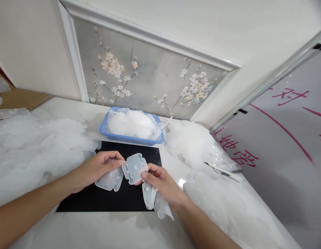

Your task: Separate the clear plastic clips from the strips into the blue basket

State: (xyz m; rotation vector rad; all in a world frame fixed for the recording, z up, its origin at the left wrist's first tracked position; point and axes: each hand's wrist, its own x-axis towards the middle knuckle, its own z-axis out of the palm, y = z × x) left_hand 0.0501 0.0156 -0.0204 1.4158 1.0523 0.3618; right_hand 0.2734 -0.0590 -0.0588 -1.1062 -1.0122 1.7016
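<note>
Above a black mat (pixel 105 202), my left hand (pixel 104 166) is closed, pinching a translucent rounded-square piece (pixel 112 180) that hangs below its fingers. My right hand (pixel 160 180) is closed on a second translucent piece (pixel 135 168), held flat toward the camera, its upper left edge at my left fingertips. More translucent pieces (pixel 150 196) hang beneath my right hand, partly folded together. Small dots and slots show on the pieces. My right palm is hidden.
A blue basket (pixel 131 139) of translucent pieces stands behind the mat. Heaps of similar pieces lie left (pixel 41 148), behind right (pixel 188 140) and front right (pixel 228 204). A whiteboard (pixel 279 155) with red writing borders the table's right side.
</note>
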